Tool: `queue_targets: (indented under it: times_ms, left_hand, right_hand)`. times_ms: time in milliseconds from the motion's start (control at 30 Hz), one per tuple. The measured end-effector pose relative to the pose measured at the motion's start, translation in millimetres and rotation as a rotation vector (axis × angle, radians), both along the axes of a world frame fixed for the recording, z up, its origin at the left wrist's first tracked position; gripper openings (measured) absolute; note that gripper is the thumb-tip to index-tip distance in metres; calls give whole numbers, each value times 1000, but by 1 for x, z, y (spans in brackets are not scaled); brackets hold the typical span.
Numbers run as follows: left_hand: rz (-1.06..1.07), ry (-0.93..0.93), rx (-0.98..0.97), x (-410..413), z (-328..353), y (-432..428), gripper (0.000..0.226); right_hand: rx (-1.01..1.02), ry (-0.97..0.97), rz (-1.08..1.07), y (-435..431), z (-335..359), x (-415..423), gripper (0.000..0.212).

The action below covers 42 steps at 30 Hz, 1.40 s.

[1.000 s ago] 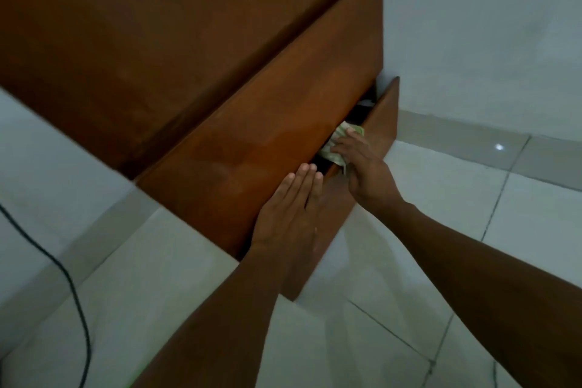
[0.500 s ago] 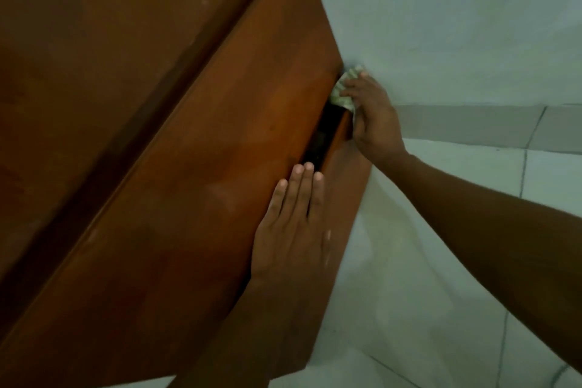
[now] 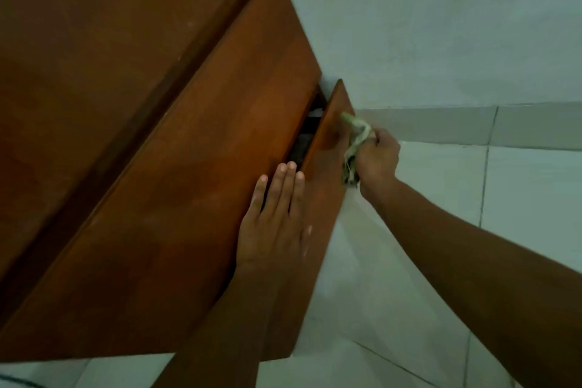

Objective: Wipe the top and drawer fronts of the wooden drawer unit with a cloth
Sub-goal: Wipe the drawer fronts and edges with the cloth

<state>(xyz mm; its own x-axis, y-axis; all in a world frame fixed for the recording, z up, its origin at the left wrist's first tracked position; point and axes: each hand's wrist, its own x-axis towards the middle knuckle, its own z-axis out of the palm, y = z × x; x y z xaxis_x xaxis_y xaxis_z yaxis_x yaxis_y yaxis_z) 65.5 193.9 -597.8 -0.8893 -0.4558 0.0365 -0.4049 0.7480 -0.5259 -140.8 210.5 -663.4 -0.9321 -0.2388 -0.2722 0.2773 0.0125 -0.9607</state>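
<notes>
The wooden drawer unit (image 3: 110,98) fills the left of the head view, seen steeply from above. Its bottom drawer (image 3: 327,186) is pulled out a little, and dark contents show in the gap. My left hand (image 3: 277,224) lies flat with fingers together across the upper drawer front and the open drawer's top edge. My right hand (image 3: 376,158) is closed on a crumpled pale green cloth (image 3: 354,142), which it presses against the outer face of the bottom drawer near its far end.
A pale wall (image 3: 441,25) rises right behind the unit's far end. White floor tiles (image 3: 519,192) with a grey skirting strip spread to the right. A dark cable (image 3: 12,383) shows at the bottom left corner.
My right hand has brought the cloth from the gap at the drawer's top edge down onto the drawer's front face. The camera has shifted; my left hand stays flat in place.
</notes>
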Motion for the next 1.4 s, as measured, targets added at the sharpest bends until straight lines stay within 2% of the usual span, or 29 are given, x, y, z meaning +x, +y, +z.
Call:
queue_targets:
  times_ms: [167,333,433,533,800,867,1000,1133,1233,1333,1400]
  left_hand:
    - [-16,17,-37,2,6,-1,84]
    - [0,18,-95,0,8,1,83]
    - [4,-83,-176,2,12,-8,82]
    - [-4,-214,-352,4,10,-17,83]
    - [-18,-380,-395,25,31,-10,73]
    - [-25,-439,-364,50,49,-2,70]
    - [-82,-556,-328,100,88,13,70]
    - [-108,-618,-297,108,97,16,72]
    - [-133,-602,-286,106,89,12,74]
    - [-152,-576,-283,106,85,10,71]
    - [-159,-542,-281,105,83,8,69]
  right_hand:
    - [-3,-73,139,40,-11,32,32]
    - [6,-113,179,42,-16,66,32]
    - [9,-166,206,36,-24,85,32]
    - [-12,-205,228,39,-35,97,33]
    - [-36,-227,254,38,-47,149,31]
    - [-52,-174,222,41,-38,177,30]
    - [-207,119,87,54,-10,249,31]
    - [-291,406,385,46,-10,314,47]
    - [-277,596,477,27,-35,298,55]
    - [-235,608,399,-4,-51,239,55]
    - [-193,468,275,-28,-52,196,53]
